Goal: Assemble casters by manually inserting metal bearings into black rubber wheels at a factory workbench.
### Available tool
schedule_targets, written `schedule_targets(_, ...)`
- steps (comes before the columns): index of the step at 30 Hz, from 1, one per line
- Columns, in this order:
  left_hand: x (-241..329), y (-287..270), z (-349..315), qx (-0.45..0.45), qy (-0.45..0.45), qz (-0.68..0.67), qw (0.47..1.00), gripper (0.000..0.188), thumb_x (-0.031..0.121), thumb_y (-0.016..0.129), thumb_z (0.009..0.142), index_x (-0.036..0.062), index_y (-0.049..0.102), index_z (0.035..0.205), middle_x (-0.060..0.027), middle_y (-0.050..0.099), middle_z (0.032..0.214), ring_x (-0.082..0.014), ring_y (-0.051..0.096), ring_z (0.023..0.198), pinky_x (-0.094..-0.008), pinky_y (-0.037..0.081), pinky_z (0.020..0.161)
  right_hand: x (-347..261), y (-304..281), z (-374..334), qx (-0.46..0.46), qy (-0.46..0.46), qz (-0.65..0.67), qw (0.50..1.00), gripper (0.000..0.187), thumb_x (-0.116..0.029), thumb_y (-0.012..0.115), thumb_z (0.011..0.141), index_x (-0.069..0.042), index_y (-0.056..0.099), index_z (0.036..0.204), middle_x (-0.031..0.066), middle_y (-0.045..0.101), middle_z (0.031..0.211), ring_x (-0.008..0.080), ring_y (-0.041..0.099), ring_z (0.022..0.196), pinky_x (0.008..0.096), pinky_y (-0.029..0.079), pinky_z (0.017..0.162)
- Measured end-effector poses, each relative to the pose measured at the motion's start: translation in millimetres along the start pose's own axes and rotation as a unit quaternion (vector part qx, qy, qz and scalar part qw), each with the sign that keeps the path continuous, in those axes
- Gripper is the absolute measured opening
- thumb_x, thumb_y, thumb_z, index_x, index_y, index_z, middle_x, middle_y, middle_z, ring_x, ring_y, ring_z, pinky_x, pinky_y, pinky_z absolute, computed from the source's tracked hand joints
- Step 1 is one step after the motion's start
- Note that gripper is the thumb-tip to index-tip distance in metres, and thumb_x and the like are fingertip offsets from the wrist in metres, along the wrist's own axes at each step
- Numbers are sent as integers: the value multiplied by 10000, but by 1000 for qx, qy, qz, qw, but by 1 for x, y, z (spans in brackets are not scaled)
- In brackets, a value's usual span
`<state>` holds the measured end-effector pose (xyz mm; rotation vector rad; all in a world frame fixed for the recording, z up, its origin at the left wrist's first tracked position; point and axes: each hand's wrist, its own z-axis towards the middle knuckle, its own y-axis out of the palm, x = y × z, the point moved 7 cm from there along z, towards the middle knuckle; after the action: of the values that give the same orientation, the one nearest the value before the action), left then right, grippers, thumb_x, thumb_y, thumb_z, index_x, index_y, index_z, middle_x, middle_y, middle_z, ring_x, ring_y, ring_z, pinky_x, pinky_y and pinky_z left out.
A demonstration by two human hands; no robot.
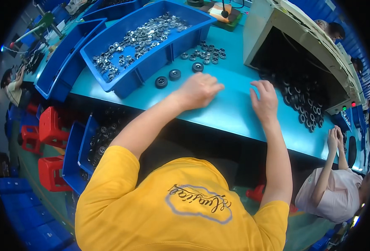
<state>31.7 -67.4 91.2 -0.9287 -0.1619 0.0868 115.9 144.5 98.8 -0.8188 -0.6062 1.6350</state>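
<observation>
Over the turquoise table, my left hand (pixel 199 90) is closed with its fingers curled; whatever they may hold is hidden. Just beyond it are three small toy wheels with black tyres, one of them a wheel (pixel 175 75) in the middle of the row. My right hand (pixel 265 99) hovers to the right, thumb and fingers apart, with nothing visible in it. It is nearest to a heap of black rubber tyres (pixel 306 100) spilling out of a cream machine housing. Several loose shiny wheel hubs (pixel 208 54) lie behind the wheels.
A blue bin (pixel 141 69) with many chrome hubs stands at the back left, beside another blue bin (pixel 53 79). The cream housing (pixel 258 31) bounds the right side. Red stools (pixel 51 127) and a bin of dark wheels are below left. A co-worker (pixel 333 192) sits at right.
</observation>
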Motion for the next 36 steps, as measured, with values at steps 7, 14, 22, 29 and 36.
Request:
schedule_targets(7,-72,-41,-46,47,-180,79,979,278,77,749,828,92,697,1101,-89,627,965,-306,624,943,-427,506,791,49,-16,-13,31,73,-39,996,193,-80,729,868,-83,710,1061,92,667,1043,298,642,1010,390,508,864)
schedule_targets(14,-70,-30,-17,23,-194,76,978,301,100,765,832,75,691,1123,-110,624,999,-325,614,976,-435,504,828,236,-153,-123,262,349,91,895,216,-112,721,932,-45,749,1136,42,707,1024,147,646,895,284,527,815)
schedule_targets(22,-17,14,38,3,-107,3,994,244,105,750,851,62,691,1084,-121,618,986,-332,605,960,-446,505,814,208,-149,-132,177,321,6,930,186,-157,760,888,-65,773,1049,69,715,941,165,673,793,296,545,763)
schedule_targets(29,40,78,102,-73,-83,-113,987,215,138,734,891,65,707,1092,-122,659,965,-332,628,978,-444,520,854,187,-95,-104,124,360,-50,923,331,-263,753,870,-92,726,1152,113,658,1044,289,675,909,416,546,842)
schedule_targets(36,43,127,121,-83,-200,-340,915,208,125,716,931,47,735,1123,-121,707,948,-224,648,806,-358,539,753,199,-77,-92,115,384,-74,913,310,-270,784,881,-92,721,1127,111,631,1067,277,663,928,397,540,843)
